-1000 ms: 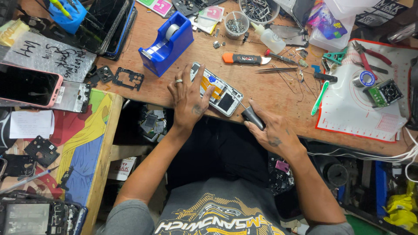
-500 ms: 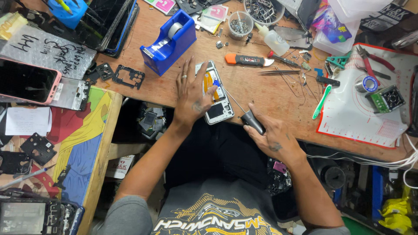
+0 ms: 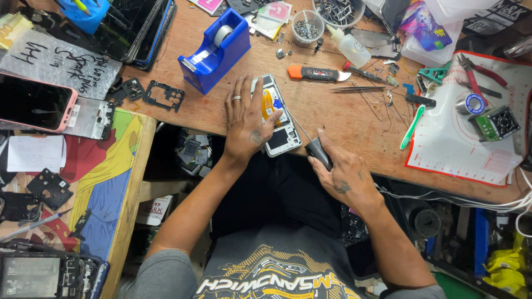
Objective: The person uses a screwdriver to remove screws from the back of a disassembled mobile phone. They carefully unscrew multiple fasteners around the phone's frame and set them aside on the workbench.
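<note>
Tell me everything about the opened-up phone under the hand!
The opened phone lies flat on the wooden workbench, near its front edge, with its back off. Inside a pale frame show an orange-yellow part and dark parts. The left hand presses on it; the right hand holds a dark tool beside it.

Opened phone (image 3: 275,119): left half hidden under left hand (image 3: 245,124). Black tool (image 3: 318,150) right of phone: lower part hidden inside right hand (image 3: 344,180). Small parts in cup (image 3: 306,27) above phone: too small to identify.
</note>
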A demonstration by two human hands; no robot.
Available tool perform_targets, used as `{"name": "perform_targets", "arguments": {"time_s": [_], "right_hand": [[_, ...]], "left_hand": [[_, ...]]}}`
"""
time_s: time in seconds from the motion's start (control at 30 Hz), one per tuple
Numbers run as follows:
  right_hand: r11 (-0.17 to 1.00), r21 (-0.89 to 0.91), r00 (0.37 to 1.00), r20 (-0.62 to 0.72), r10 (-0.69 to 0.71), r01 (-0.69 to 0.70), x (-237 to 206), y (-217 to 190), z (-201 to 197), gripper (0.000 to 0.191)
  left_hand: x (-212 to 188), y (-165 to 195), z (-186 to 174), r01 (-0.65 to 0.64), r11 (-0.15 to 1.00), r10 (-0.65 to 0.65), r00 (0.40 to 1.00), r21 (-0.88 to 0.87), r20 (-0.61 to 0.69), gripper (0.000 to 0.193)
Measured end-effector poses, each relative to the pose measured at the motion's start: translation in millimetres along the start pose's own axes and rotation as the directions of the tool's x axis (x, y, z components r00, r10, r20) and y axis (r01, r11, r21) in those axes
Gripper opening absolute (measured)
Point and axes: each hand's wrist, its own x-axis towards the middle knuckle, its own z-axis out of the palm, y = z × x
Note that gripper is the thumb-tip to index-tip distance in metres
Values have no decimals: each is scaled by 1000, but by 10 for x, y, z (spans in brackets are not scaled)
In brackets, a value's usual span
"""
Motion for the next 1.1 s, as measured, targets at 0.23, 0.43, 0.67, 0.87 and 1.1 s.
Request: {"name": "perform_targets", "arguments": {"time_s": [0.23,0.43,0.67,0.87,1.1], "right_hand": [[999,29,998,-53,-33,35,-16,9,10,69],[996,71,997,-51,-50,54,-33,41,3,68],[998,37,997,-52,-49,51,-18,45,15,68],[997,65,998,-55,-41,45,-16,47,24,69],[998,61,1000,-26,6,-5,-38,20,-2,69]], "left_hand": [[-4,21,16,-6,1000,6,1000,9,-3,84],[0,19,28,-3,1000,3,1000,6,11,84],[19,37,19,20,1000,-21,999,15,44,81],[24,20,26,4,1000,-4,1000,10,25,82],[31,16,36,13,1000,-14,999,26,37,82]]}}
